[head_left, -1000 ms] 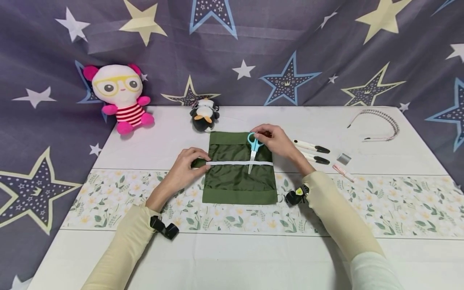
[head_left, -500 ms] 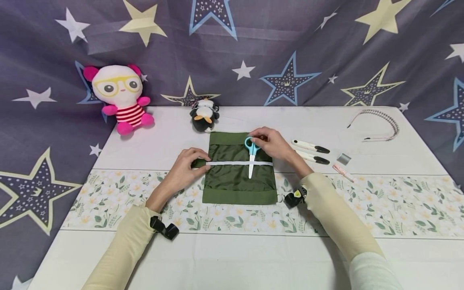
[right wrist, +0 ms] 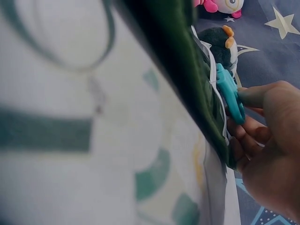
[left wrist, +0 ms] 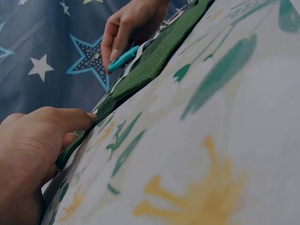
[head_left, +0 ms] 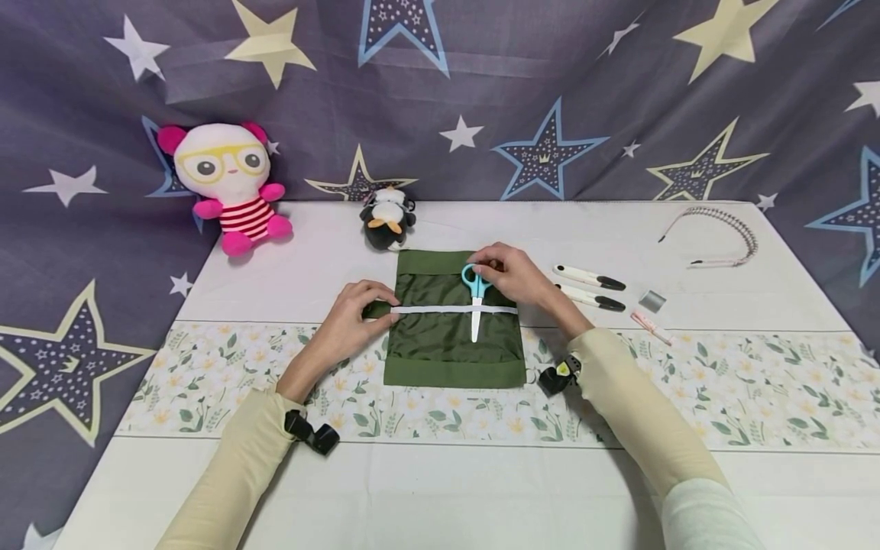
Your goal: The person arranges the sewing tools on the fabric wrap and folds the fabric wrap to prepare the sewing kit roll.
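A dark green fabric square (head_left: 426, 344) lies flat in the middle of the table, with a narrow white band (head_left: 433, 309) running across it. Blue-handled scissors (head_left: 476, 290) lie on it, tips toward the person; the band crosses their blades. The right hand (head_left: 512, 273) pinches the scissors' blue handle (right wrist: 228, 89) between thumb and fingers, as the right wrist view shows up close. At the fabric's left edge, the left hand (head_left: 351, 317) pinches the fabric by the band's end, thumb and fingers on either side of a green flap (head_left: 376, 308).
Right of the fabric lie two white-and-black tools (head_left: 591, 287), a small grey piece (head_left: 651, 301), a pink-and-white item (head_left: 650, 328) and a headband (head_left: 736, 229). A penguin plush (head_left: 387, 219) stands just behind the fabric. A pink-and-white plush (head_left: 234, 183) sits at the back left.
The right hand has moved the scissors toward the person and slightly left, so more blade shows past the white band. The left hand has stayed in place.
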`<action>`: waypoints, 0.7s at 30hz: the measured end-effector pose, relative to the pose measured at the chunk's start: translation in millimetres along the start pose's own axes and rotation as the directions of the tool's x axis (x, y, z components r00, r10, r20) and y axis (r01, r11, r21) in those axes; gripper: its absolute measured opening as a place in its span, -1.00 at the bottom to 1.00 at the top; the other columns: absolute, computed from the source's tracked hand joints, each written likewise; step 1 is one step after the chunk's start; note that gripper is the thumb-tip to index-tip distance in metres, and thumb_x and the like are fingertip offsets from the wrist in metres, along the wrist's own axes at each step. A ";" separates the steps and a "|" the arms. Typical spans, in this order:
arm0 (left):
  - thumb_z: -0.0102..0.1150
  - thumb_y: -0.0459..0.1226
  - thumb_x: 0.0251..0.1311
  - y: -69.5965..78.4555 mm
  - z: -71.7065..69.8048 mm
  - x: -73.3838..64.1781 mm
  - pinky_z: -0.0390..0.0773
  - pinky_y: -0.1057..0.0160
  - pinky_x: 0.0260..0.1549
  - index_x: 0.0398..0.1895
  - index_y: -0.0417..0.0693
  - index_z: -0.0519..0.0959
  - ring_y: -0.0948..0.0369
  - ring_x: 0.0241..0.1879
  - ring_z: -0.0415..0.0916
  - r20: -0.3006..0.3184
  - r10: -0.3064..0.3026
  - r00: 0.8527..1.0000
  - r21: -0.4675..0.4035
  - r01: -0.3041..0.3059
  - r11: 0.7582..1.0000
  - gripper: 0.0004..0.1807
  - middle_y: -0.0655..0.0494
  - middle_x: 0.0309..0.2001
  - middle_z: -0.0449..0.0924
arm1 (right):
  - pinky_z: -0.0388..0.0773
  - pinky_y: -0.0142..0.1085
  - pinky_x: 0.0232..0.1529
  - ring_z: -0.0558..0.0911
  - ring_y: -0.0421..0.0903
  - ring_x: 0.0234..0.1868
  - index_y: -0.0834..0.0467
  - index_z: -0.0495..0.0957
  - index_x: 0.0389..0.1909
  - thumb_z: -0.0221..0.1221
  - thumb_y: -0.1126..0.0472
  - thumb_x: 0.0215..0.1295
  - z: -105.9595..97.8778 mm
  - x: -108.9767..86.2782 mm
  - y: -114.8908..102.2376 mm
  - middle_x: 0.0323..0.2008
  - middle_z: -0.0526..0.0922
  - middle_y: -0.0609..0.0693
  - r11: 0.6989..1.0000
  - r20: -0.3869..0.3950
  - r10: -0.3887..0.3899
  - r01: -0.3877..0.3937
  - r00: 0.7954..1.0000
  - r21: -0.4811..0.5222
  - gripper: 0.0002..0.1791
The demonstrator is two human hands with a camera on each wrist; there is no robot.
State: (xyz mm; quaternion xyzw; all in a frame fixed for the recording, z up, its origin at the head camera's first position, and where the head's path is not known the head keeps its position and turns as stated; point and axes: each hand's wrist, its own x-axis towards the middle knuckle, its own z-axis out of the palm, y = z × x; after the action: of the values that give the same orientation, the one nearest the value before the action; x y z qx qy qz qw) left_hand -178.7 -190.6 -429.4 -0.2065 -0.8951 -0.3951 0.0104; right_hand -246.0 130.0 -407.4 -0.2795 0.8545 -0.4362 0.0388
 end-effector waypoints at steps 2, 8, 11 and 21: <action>0.35 -0.23 0.38 0.1 0.0 0.0 0.27 -0.18 0.26 0.01 -0.06 0.70 -0.07 0.27 0.31 0.001 0.001 1.000 0.000 -0.001 1.000 -0.78 -0.03 0.21 0.52 | 0.40 -0.19 -0.26 0.46 0.00 -0.29 0.34 0.67 0.06 0.13 0.35 0.55 0.5 0.1 -0.3 -0.12 0.59 0.16 1.000 0.007 -0.003 0.003 1.000 -0.001 -0.77; 0.35 -0.23 0.38 0.7 -0.5 -0.5 0.28 -0.18 0.25 0.02 -0.07 0.70 -0.07 0.27 0.31 0.000 0.003 1.000 -0.005 -0.003 1.000 -0.78 -0.04 0.21 0.52 | 0.44 -0.20 -0.24 0.48 -0.02 -0.27 0.33 0.68 0.06 0.15 0.36 0.53 1.3 0.7 -1.3 -0.13 0.60 0.14 1.000 0.035 0.000 0.000 0.999 -0.016 -0.78; 0.35 -0.23 0.38 0.8 -0.5 -0.3 0.29 -0.18 0.24 0.02 -0.07 0.70 -0.07 0.26 0.31 0.001 0.005 1.000 -0.006 -0.005 1.000 -0.78 -0.03 0.21 0.52 | 0.43 -0.20 -0.26 0.47 -0.02 -0.29 0.33 0.68 0.07 0.15 0.36 0.53 1.4 0.3 -0.9 -0.14 0.60 0.14 0.999 0.055 -0.005 0.006 0.998 -0.032 -0.77; 0.35 -0.22 0.38 0.1 -0.4 -0.3 0.28 -0.19 0.26 0.03 -0.06 0.69 -0.07 0.27 0.30 0.005 0.004 1.000 -0.006 -0.004 1.000 -0.77 -0.03 0.21 0.51 | 0.41 -0.16 -0.24 0.45 -0.01 -0.28 0.34 0.67 0.11 0.15 0.36 0.54 1.3 -3.2 -0.8 -0.09 0.62 0.15 0.996 0.084 -0.041 0.047 0.996 -0.071 -0.74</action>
State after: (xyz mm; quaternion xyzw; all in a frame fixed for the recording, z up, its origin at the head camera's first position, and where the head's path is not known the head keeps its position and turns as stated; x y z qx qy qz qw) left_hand -178.4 -190.9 -429.0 -0.2095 -0.8934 -0.3974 0.0084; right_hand -242.6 130.3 -408.1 -0.3173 0.8611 -0.3936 0.0544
